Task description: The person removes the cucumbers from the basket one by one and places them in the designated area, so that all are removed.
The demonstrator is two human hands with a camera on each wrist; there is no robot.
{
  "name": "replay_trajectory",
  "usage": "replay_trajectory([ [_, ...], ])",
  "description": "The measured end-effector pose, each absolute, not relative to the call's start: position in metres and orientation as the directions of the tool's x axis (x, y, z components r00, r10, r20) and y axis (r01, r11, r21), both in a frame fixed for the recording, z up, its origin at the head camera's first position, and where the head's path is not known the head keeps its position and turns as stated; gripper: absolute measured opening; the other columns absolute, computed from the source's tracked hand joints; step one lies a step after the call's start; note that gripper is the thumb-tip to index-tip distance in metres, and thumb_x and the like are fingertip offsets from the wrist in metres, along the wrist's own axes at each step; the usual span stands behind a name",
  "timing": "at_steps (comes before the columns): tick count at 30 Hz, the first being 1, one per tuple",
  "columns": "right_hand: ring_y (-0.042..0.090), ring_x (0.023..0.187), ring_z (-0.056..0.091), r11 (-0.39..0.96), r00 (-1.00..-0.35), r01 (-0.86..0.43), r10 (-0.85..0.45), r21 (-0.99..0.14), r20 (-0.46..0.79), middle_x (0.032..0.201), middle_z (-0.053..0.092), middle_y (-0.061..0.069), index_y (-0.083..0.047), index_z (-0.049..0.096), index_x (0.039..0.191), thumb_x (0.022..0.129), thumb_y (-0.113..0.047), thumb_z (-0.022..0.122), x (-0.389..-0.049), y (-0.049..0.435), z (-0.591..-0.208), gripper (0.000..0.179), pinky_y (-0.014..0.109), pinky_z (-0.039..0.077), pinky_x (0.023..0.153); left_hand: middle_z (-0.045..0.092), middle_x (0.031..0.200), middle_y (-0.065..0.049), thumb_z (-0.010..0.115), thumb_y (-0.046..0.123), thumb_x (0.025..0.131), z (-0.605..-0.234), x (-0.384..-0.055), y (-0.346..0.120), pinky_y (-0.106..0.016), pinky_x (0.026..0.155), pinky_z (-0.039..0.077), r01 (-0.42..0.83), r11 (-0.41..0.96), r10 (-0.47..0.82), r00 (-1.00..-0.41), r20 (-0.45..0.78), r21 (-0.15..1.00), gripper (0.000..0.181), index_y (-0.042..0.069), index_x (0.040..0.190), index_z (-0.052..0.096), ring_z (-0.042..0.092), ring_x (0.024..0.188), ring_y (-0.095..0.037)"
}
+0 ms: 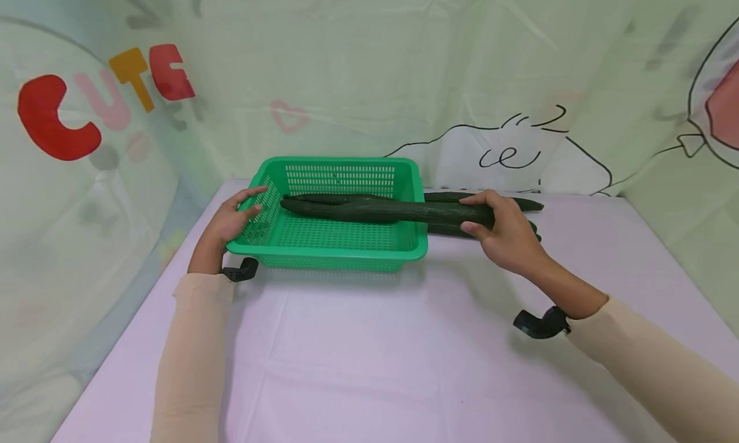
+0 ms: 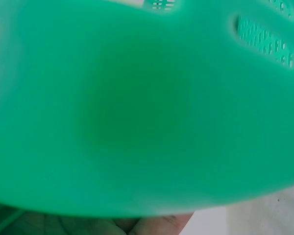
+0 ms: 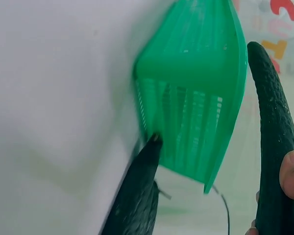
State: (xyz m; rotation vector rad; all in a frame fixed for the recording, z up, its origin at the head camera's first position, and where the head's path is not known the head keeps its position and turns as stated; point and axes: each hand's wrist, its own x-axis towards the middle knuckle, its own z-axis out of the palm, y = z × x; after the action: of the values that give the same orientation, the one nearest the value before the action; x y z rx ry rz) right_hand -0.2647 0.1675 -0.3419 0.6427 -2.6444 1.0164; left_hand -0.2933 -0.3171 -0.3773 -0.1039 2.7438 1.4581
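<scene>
My right hand pinches the near end of a long dark green cucumber between thumb and fingers. This cucumber reaches over the right rim of a green plastic basket, its far tip over the left part of the interior. Behind it, another cucumber shows inside the basket, partly covered. At the basket's left end my left hand holds the rim, thumb and fingers over the edge. In the left wrist view the basket wall hides most of that hand.
Right of the basket, more cucumbers lie on the pale lilac table, partly behind my right hand. The right wrist view shows cucumber ends close to the basket's outer wall. A printed cloth backdrop stands behind the table.
</scene>
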Motion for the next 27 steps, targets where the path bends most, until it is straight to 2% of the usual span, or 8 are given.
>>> replay_trajectory([
  [6,0.046,0.121,0.044,0.682,-0.883,-0.465,-0.31,-0.564,0.353,0.124,0.057,0.027,0.003,0.056,0.128,0.093,-0.004,0.066,-0.253,0.193,-0.347,0.037,0.058,0.039,0.09,0.008,0.167,-0.005,0.047,0.028,0.105,-0.373,-0.292,-0.318,-0.067,0.117,0.015,-0.077,0.567,-0.043,-0.997,-0.064,0.82,0.051,0.032,0.155,0.034,0.005,0.153,-0.039],
  [12,0.05,0.125,0.042,0.691,-0.888,-0.455,-0.306,-0.562,0.342,0.127,0.056,0.028,0.002,0.056,0.128,0.094,-0.009,0.066,-0.248,0.209,-0.349,0.037,0.062,0.038,0.092,0.006,0.167,-0.004,0.047,0.028,0.105,-0.372,-0.291,-0.318,-0.067,0.117,0.016,-0.092,0.556,-0.051,-0.996,-0.077,0.826,0.052,0.032,0.155,0.032,0.005,0.153,-0.04],
  [18,0.049,0.123,0.045,0.699,-0.891,-0.447,-0.298,-0.558,0.342,0.127,0.057,0.028,0.003,0.055,0.128,0.094,-0.008,0.066,-0.243,0.222,-0.348,0.037,0.058,0.039,0.09,0.008,0.167,-0.005,0.047,0.026,0.105,-0.373,-0.29,-0.317,-0.067,0.117,0.016,-0.084,0.559,-0.047,-0.996,-0.069,0.825,0.052,0.03,0.155,0.033,0.005,0.153,-0.039],
  [23,0.044,0.113,0.049,0.715,-0.895,-0.439,-0.294,-0.544,0.336,0.126,0.057,0.027,0.001,0.054,0.13,0.096,-0.011,0.064,-0.239,0.232,-0.348,0.037,0.052,0.039,0.084,0.008,0.167,-0.005,0.047,0.027,0.105,-0.375,-0.291,-0.316,-0.067,0.118,0.015,-0.085,0.554,-0.045,-0.996,-0.073,0.828,0.052,0.031,0.155,0.033,0.005,0.153,-0.038],
  [26,0.046,0.116,0.048,0.716,-0.896,-0.437,-0.293,-0.544,0.334,0.128,0.057,0.027,0.001,0.054,0.13,0.096,-0.011,0.064,-0.238,0.238,-0.349,0.037,0.054,0.039,0.086,0.008,0.167,-0.005,0.047,0.028,0.105,-0.375,-0.291,-0.316,-0.066,0.118,0.016,-0.088,0.555,-0.046,-0.996,-0.075,0.827,0.051,0.031,0.155,0.033,0.005,0.153,-0.038],
  [27,0.049,0.122,0.045,0.71,-0.894,-0.441,-0.295,-0.549,0.336,0.13,0.056,0.027,0.002,0.054,0.13,0.096,-0.009,0.064,-0.238,0.239,-0.349,0.037,0.058,0.038,0.089,0.008,0.167,-0.005,0.047,0.028,0.105,-0.375,-0.291,-0.316,-0.066,0.118,0.016,-0.088,0.557,-0.045,-0.996,-0.076,0.826,0.051,0.03,0.155,0.033,0.006,0.153,-0.038],
])
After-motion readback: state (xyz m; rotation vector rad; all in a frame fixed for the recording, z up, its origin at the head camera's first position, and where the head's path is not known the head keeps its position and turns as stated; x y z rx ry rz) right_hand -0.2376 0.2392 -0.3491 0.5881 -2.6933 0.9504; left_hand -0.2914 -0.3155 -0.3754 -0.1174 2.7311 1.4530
